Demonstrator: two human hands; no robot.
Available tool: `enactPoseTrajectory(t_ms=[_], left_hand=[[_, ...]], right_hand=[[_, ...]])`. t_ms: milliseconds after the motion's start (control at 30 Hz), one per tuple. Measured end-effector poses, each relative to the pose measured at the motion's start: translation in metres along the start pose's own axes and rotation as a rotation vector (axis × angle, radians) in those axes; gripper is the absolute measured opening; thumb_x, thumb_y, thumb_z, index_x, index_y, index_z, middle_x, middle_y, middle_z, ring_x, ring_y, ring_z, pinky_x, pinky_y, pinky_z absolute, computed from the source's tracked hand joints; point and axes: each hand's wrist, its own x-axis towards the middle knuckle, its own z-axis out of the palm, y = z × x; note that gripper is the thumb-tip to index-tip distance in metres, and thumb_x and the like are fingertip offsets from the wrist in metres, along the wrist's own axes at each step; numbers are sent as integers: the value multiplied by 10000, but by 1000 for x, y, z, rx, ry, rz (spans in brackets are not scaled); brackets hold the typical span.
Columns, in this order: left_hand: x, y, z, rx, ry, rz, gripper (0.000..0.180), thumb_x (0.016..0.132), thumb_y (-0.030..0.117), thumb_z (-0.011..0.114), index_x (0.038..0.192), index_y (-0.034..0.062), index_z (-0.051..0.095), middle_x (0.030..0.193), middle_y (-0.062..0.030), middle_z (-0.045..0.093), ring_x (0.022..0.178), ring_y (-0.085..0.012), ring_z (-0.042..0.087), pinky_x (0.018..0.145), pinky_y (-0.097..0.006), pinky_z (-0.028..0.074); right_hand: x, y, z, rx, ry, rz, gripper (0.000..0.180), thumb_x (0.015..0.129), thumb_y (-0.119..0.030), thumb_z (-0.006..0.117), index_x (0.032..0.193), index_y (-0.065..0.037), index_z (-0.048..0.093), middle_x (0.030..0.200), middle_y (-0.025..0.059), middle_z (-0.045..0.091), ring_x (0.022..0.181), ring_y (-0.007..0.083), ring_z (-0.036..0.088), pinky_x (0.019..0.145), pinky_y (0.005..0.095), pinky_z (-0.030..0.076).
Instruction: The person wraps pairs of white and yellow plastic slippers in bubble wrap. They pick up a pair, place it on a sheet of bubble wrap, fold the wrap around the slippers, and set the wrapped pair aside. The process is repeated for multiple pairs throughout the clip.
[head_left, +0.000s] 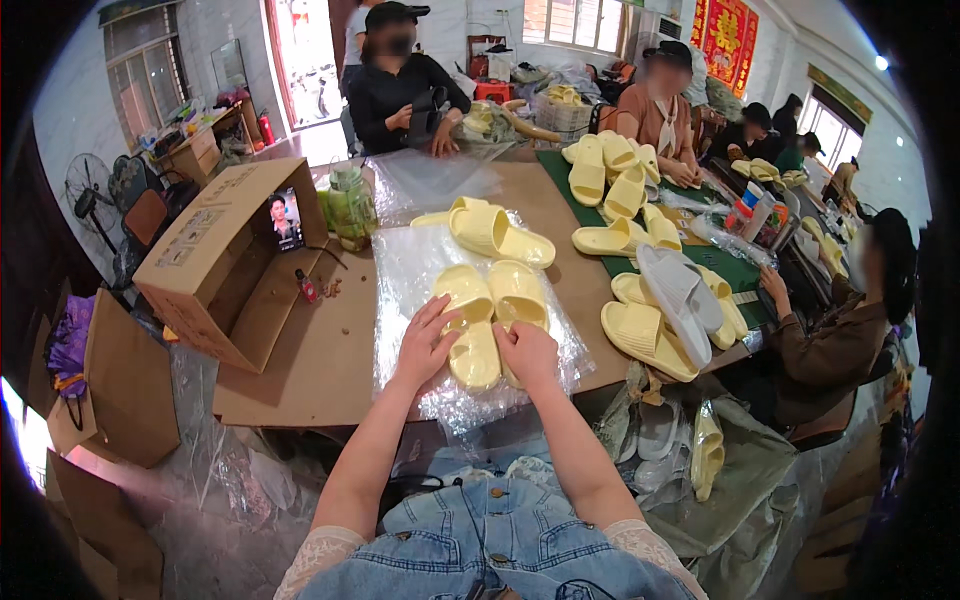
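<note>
A pair of pale yellow slippers lies side by side on a stack of clear plastic bags (400, 270) in front of me. My left hand (425, 342) rests flat on the left slipper (476, 362), fingers stretched out across its strap side. On the right slipper (519, 288), my right hand (530, 352) is closed at the near part, its fingers curled and partly hidden. The left slipper has a shiny look, but whether film covers it I cannot tell. Just beyond the pair, more yellow slippers (490, 228) lie on the bags.
To the left stands an open cardboard box (200, 265) with a phone (284, 218) inside, a small bottle (306, 286) and a glass jar (350, 205) nearby. Yellow slippers and grey slippers (675, 290) pile up at right on a green mat (560, 180). Co-workers sit around the table (300, 395).
</note>
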Motion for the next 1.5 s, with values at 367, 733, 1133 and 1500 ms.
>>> enactPoseTrajectory(t_ms=[367, 733, 1133, 1500], left_hand=[[2, 1, -1, -19, -1, -4, 340, 875, 194, 720, 1205, 118, 692, 1422, -123, 568, 1329, -377, 497, 1110, -457, 412], [5, 0, -21, -209, 208, -322, 192, 919, 133, 665, 1077, 43, 728, 1141, -112, 694, 1010, -264, 664, 872, -348, 537], [-44, -98, -143, 529, 56, -592, 285, 851, 143, 707, 1131, 94, 709, 1029, -138, 673, 948, -322, 665, 831, -425, 537], [-39, -103, -127, 670, -4, -464, 220, 819, 158, 757, 1009, 50, 738, 934, -149, 680, 906, -315, 661, 818, -408, 525]], right_hand=[[-1, 4, 5, 35, 57, -33, 486, 916, -466, 643, 668, -49, 610, 666, 154, 632, 656, 374, 635, 615, 490, 488], [1, 5, 6, 69, 103, -63, 482, 911, -440, 663, 640, -50, 581, 631, 148, 607, 614, 368, 612, 587, 478, 473], [1, 5, 6, 53, 92, -38, 481, 903, -447, 666, 642, -52, 585, 650, 145, 618, 633, 365, 621, 593, 477, 478], [0, 6, 8, 58, 85, -22, 483, 906, -465, 656, 659, -53, 604, 665, 145, 632, 642, 364, 632, 603, 478, 491]])
